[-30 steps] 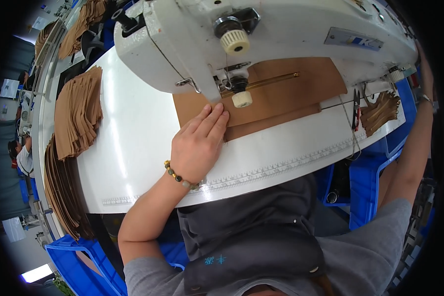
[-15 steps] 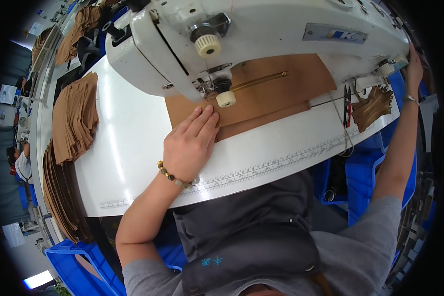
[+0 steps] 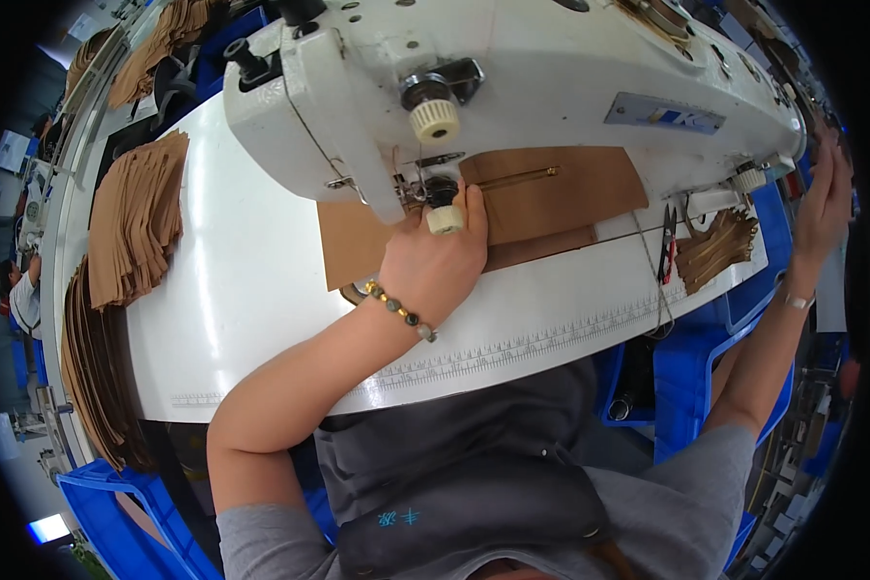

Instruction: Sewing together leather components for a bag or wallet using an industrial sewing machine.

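Observation:
A brown leather-like panel lies under the needle area of a white sewing machine, with a gold-toothed zipper running along it. My left hand rests on the panel right by the presser foot, fingers stretched forward and holding nothing. The machine's cream knob covers part of those fingers. At the machine's far right end my right hand is raised beside the handwheel side, its fingers straight and its palm empty. Whether it touches the wheel I cannot tell.
Stacks of brown panels lie along the table's left side. Small scissors and a bundle of zippers sit at the right. A printed ruler follows the front edge. Blue crates stand below.
My left hand has slid right along the panel, toward the presser foot. The panel's left part now shows more. My right hand's fingers have straightened at the machine's end. The view has shifted slightly.

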`<state>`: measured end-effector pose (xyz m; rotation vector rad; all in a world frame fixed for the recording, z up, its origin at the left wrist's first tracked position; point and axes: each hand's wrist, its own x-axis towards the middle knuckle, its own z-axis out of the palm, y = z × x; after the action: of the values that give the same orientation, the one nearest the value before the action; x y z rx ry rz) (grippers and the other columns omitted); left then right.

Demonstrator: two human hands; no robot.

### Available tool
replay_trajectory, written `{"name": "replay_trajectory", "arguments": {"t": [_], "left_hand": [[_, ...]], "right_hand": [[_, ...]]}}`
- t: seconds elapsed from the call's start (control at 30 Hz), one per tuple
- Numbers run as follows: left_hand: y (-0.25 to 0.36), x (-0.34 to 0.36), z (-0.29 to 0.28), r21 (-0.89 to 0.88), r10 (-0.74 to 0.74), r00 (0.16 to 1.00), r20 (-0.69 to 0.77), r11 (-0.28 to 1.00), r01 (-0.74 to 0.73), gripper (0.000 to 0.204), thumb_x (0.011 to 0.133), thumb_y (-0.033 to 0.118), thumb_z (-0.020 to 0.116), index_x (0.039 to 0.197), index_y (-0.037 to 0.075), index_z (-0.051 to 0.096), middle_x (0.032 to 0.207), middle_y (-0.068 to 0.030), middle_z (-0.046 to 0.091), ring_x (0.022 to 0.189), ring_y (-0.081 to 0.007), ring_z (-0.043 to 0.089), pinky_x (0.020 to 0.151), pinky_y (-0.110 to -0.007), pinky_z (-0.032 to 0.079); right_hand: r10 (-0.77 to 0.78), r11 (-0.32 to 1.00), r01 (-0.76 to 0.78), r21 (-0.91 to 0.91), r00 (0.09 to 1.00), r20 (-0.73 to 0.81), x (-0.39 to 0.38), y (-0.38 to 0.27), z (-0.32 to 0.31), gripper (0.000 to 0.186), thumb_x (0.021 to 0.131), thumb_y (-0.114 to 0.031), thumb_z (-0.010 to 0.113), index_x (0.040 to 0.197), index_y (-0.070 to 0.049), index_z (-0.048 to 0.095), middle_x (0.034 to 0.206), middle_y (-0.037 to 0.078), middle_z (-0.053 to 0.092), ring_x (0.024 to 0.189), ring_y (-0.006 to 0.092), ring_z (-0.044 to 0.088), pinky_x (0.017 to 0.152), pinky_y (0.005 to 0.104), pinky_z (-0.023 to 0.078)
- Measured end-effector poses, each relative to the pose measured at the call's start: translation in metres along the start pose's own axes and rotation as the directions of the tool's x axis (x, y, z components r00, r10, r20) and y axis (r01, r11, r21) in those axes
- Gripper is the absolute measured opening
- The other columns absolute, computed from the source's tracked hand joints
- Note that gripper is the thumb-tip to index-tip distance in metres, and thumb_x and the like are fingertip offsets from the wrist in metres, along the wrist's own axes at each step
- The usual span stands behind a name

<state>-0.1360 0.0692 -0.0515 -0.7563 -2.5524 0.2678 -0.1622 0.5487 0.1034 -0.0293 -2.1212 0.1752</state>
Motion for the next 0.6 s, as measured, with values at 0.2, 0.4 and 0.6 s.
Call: {"name": "replay_trajectory", "arguments": {"t": [0.2, 0.4, 0.6], "left_hand": [[-0.003, 0.006, -0.003, -0.037, -0.021, 0.999, -0.041, 0.999, 0.020, 0.040, 0.088, 0.011, 0.061, 0.127, 0.004, 0.067, 0.121, -0.0066, 0.074, 0.100, -0.0201, 0.074, 0.062, -0.032, 0.061], [-0.003, -0.002, -0.041, -0.235, -0.022, 0.990, -0.141, 0.972, -0.012, 0.049, 0.083, 0.009, 0.063, 0.131, 0.004, 0.066, 0.116, -0.0096, 0.074, 0.079, -0.0177, 0.074, 0.062, -0.029, 0.060], [-0.010, -0.016, -0.042, -0.287, 0.015, 0.976, -0.218, 0.955, -0.079, 0.050, 0.083, 0.008, 0.064, 0.133, 0.001, 0.064, 0.125, -0.0116, 0.072, 0.093, -0.0217, 0.074, 0.075, -0.031, 0.061]], "right_hand": [[-0.824, 0.428, 0.489, 0.760, 0.556, 0.107, -0.134, -0.212, 0.014, 0.016, 0.086, -0.020, 0.075, 0.094, -0.008, 0.069, 0.097, 0.010, 0.072, 0.088, 0.0257, 0.071, 0.075, 0.0396, 0.060], [-0.889, 0.299, 0.310, 0.903, 0.433, 0.146, -0.142, -0.275, 0.062, 0.021, 0.091, -0.023, 0.073, 0.106, -0.009, 0.075, 0.106, 0.007, 0.073, 0.101, 0.0257, 0.070, 0.091, 0.0422, 0.056], [-0.574, 0.814, 0.153, 0.560, 0.354, 0.738, -0.121, -0.253, 0.109, 0.037, 0.088, -0.031, 0.076, 0.116, -0.007, 0.072, 0.109, 0.011, 0.073, 0.103, 0.0304, 0.070, 0.092, 0.0437, 0.055]]}}
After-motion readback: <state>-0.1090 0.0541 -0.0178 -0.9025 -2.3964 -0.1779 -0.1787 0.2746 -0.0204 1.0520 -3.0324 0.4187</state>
